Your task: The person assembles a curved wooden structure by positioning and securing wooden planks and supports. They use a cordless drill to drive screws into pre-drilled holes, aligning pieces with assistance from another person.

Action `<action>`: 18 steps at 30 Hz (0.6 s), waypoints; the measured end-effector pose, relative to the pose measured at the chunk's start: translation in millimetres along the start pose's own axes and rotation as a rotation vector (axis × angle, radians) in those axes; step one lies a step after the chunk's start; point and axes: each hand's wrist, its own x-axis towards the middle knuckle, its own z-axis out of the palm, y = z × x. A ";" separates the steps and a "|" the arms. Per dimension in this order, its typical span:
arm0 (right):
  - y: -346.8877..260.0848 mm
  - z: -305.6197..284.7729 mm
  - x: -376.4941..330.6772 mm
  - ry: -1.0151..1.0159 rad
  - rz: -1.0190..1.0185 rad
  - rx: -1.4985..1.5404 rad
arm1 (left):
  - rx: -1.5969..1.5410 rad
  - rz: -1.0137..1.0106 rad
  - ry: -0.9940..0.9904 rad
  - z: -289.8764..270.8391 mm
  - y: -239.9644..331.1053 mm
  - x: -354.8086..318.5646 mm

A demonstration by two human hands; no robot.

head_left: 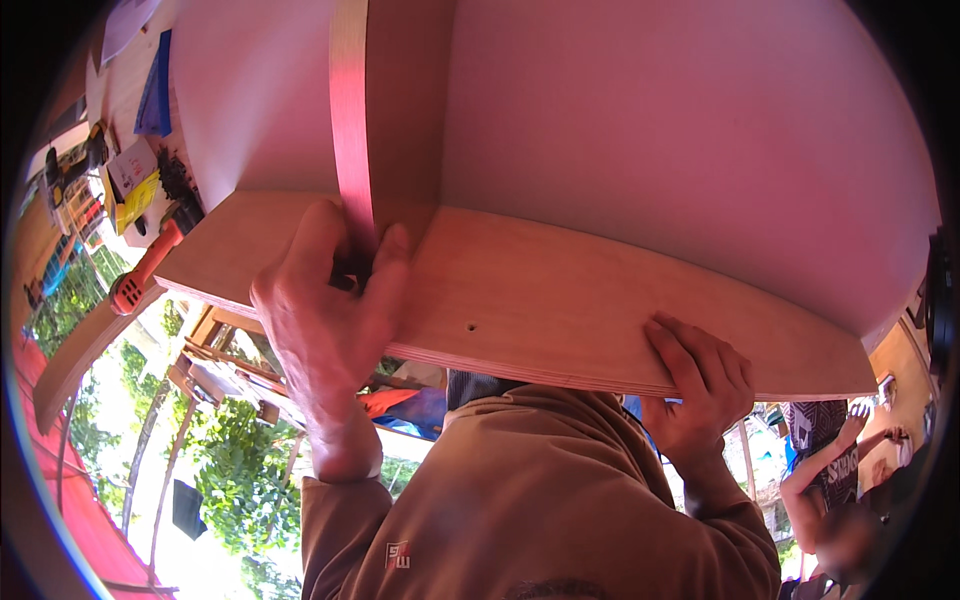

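Note:
A pale plywood board [540, 290] with a curved outline and layered edges spans the middle of the view, with a small drilled hole [471, 327] in its face. An upright wooden divider [350, 120] meets it at the left, against a broad pinkish panel [650, 120]. My left hand [325, 295] straddles the divider's lower end, thumb on one side and forefinger on the other, in a pinch. Toward the board's right end, my right hand [700, 375] grips its near edge, fingers bent over the face; the thumb is mostly hidden.
At the left, an orange-and-black tool [145, 265] lies beside the board's end, near a yellow packet [137, 202] and a blue flat object [155, 90]. A curved wooden piece [85, 350] is below it. Another person [835, 490] is at the lower right.

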 end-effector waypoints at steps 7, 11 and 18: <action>0.4 -0.1 -0.2 -0.017 0.010 -0.002 | 0.007 0.003 0.005 0.3 1.5 0.9; 1.2 -0.8 0.9 -0.019 0.001 -0.003 | -0.006 -0.018 -0.007 1.6 1.4 2.1; 1.3 -2.4 0.2 -0.024 -0.006 -0.012 | -0.022 0.009 0.017 4.7 -0.5 1.3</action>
